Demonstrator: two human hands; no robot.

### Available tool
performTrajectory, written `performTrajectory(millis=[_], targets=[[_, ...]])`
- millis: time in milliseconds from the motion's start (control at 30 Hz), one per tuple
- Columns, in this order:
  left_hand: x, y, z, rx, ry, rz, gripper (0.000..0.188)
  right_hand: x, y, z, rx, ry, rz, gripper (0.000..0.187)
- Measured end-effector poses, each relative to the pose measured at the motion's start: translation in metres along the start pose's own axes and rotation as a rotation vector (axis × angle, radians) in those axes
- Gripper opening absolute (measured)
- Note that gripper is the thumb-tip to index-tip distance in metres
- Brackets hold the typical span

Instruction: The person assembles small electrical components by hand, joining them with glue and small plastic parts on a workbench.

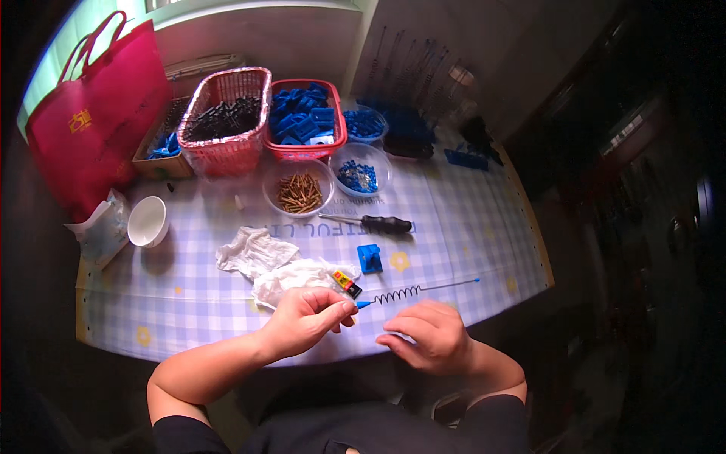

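In my left hand [318, 314] a black spring wire [397, 294] is pinched by its blue tapered end, between thumb and forefinger. Its middle is coiled; the straight part runs off to the right and ends in a small blue tip. My right hand [431, 337] hovers just below the coil, fingers loosely curled and the thumb apart, with nothing visible in it. A small yellow, red and black tube [347, 284] lies beside my left hand, on crumpled white tissue [295, 281]. Just beyond the wire sits a blue square clip-like part [370, 259].
A black-handled screwdriver [386, 224] lies mid-table. Behind it stand bowls of brass-coloured pins [299, 194] and blue bits [358, 176], plus baskets of black pieces [224, 119] and blue parts [305, 113]. At left are a white bowl [148, 222], a tissue pack [106, 231] and a red bag [98, 113].
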State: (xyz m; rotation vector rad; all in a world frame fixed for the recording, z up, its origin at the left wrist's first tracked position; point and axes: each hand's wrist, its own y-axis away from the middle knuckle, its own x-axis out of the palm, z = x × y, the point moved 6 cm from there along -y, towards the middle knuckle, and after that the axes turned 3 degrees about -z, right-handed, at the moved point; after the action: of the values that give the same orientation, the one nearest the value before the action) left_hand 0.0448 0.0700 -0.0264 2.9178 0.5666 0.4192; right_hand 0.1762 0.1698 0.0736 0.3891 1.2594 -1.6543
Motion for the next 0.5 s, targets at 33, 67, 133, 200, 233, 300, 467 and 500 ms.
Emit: performTrajectory(millis=[33, 67, 133, 200, 233, 300, 467, 500], targets=[[0.005, 0.001, 0.003, -0.029, -0.021, 0.026, 0.022, -0.003, 0.0, 0.008, -0.101, 0.185, -0.076, 0.029], [0.009, 0.002, 0.006, -0.035, -0.021, 0.031, 0.022, 0.0, -0.001, 0.007, -0.093, 0.185, -0.077, 0.029], [0.018, 0.005, 0.011, -0.035, 0.022, 0.053, 0.022, 0.009, 0.001, 0.005, -0.128, 0.265, -0.091, 0.03], [0.018, 0.006, 0.015, -0.039, 0.033, 0.068, 0.024, 0.024, 0.009, -0.004, -0.145, 0.263, -0.061, 0.029], [0.016, 0.007, 0.019, -0.072, -0.008, 0.04, 0.024, 0.029, 0.013, -0.009, -0.174, 0.246, -0.032, 0.027], [0.017, 0.008, 0.023, -0.101, -0.049, 0.019, 0.024, 0.033, 0.018, -0.013, -0.203, 0.18, 0.011, 0.027], [0.02, 0.006, 0.021, -0.091, -0.099, -0.024, 0.023, 0.03, 0.018, -0.026, -0.186, 0.078, 0.051, 0.025], [0.021, 0.005, 0.021, -0.076, -0.118, -0.027, 0.023, 0.029, 0.017, -0.029, -0.182, 0.046, 0.077, 0.025]])
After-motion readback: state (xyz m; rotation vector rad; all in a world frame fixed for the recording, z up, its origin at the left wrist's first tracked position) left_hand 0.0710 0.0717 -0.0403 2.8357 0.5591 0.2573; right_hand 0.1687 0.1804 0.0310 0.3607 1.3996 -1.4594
